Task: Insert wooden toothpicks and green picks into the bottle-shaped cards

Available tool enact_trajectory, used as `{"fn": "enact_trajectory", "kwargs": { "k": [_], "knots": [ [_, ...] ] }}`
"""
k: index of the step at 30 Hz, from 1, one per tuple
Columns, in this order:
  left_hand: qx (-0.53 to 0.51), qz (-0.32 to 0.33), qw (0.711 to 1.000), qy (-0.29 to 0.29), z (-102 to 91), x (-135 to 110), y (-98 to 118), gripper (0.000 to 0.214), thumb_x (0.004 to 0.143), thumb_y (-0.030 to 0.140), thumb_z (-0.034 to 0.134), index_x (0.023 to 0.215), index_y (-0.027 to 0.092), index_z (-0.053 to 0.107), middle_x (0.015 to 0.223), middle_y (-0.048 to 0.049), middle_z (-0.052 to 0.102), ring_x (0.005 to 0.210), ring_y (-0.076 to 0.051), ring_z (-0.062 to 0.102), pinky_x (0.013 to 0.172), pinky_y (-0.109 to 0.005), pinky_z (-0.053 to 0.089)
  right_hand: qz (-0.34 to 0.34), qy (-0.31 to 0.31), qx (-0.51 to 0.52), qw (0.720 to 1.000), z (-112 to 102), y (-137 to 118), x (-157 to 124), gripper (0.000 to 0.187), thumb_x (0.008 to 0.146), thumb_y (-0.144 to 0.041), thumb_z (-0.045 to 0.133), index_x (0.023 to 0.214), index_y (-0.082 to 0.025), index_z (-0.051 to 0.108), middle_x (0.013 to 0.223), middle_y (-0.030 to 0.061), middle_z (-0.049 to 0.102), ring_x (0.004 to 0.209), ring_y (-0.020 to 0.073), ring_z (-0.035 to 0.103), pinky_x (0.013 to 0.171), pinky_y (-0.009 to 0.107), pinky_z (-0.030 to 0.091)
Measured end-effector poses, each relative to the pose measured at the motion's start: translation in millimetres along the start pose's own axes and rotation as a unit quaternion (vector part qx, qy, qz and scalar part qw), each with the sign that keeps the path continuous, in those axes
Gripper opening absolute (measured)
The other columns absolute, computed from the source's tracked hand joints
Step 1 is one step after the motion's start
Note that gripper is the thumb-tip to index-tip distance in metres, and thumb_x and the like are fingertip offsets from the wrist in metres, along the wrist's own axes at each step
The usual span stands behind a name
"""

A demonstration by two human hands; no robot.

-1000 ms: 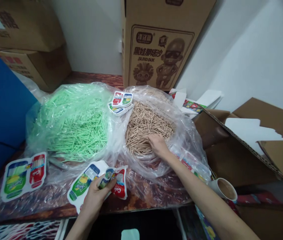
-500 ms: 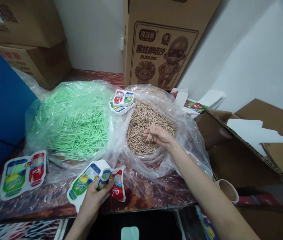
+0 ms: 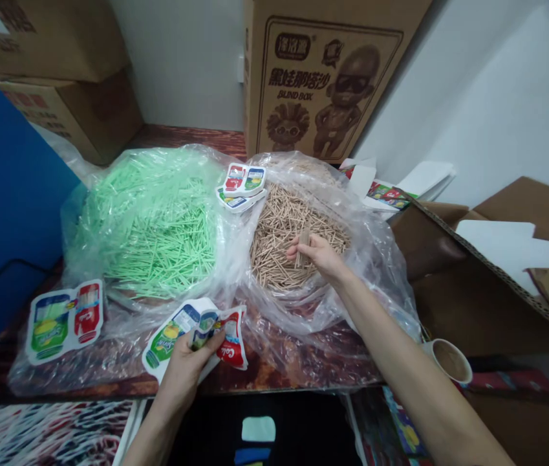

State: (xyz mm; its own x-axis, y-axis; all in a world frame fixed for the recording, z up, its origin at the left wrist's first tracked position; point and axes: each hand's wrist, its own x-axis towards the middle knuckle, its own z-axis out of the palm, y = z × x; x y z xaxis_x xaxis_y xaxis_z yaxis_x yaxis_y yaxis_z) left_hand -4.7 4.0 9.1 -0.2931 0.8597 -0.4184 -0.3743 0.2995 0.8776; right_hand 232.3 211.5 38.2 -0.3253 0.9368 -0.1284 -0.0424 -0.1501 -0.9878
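My left hand [image 3: 189, 359] is closed on a printed packet [image 3: 229, 343] with green Sprite and red Cola bottle shapes, bent under the thumb at the table's front edge. My right hand [image 3: 320, 254] pinches a small bundle of brown candy sticks [image 3: 304, 248], upright above the pile of brown sticks [image 3: 274, 249] in its clear plastic bag. To the left, another clear bag holds a heap of light green sticks [image 3: 167, 233]. A bottle-shaped packet [image 3: 64, 321] with sticks showing in its windows lies at the left. Two or more similar packets [image 3: 244, 181] rest between the bags.
A tall cardboard box [image 3: 322, 84] stands behind the bags. An open carton [image 3: 449, 285] with white card pieces is at the right, beside a paper cup [image 3: 450, 361]. Stacked cartons [image 3: 70, 110] and a blue panel [image 3: 12, 213] are at the left.
The brown sticks in my right hand are now more evenly lined up in the pinch. My left hand keeps hold of the packet. The whole view has shifted slightly.
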Motion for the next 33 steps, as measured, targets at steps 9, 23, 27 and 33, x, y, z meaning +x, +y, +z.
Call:
{"fn": "enact_trajectory", "kwargs": {
  "k": [9,23,27,33],
  "knots": [
    [-0.044,0.027,0.998,0.025,-18.1,7.3,1.9,0.034,0.06,0.031,0.084,0.089,0.017,0.073,0.087,-0.003,0.075,0.078,-0.02,0.069,0.077,-0.031,0.054,-0.095,0.009,-0.139,0.986,89.5,53.3,-117.2,0.012,0.091,-0.022,0.045,0.09,-0.021,0.056,0.086,0.0019,0.065,0.086,0.0167,0.061,0.083,0.032,0.046],
    [-0.02,0.025,0.999,0.042,-16.3,1.8,-0.5,0.032,0.058,0.036,0.083,0.079,0.014,0.073,0.08,-0.005,0.074,0.071,-0.02,0.067,0.073,-0.032,0.054,-0.069,0.035,-0.188,0.979,102.2,108.2,-125.5,0.019,0.094,-0.035,0.044,0.09,-0.021,0.057,0.077,0.0013,0.062,0.076,0.0183,0.058,0.073,0.029,0.043],
    [0.021,0.042,0.999,-0.004,-17.3,2.1,1.6,0.023,0.064,0.035,0.079,0.077,0.016,0.074,0.075,-0.0037,0.073,0.069,-0.019,0.064,0.07,-0.029,0.052,-0.055,0.023,-0.175,0.983,102.6,100.3,-120.6,0.02,0.094,-0.037,0.044,0.086,-0.022,0.055,0.07,-0.0009,0.057,0.07,0.017,0.056,0.069,0.027,0.042],
    [0.187,0.176,0.942,-0.217,12.6,-7.5,19.7,0.009,0.074,0.022,0.066,0.074,0.019,0.075,0.107,-0.0119,0.071,0.091,-0.026,0.064,0.087,-0.035,0.048,-0.062,-0.054,-0.101,0.991,110.6,88.0,-124.7,0.015,0.085,-0.037,0.055,0.09,-0.023,0.059,0.076,0.0008,0.061,0.069,0.0181,0.057,0.064,0.03,0.047]
  ]
}}
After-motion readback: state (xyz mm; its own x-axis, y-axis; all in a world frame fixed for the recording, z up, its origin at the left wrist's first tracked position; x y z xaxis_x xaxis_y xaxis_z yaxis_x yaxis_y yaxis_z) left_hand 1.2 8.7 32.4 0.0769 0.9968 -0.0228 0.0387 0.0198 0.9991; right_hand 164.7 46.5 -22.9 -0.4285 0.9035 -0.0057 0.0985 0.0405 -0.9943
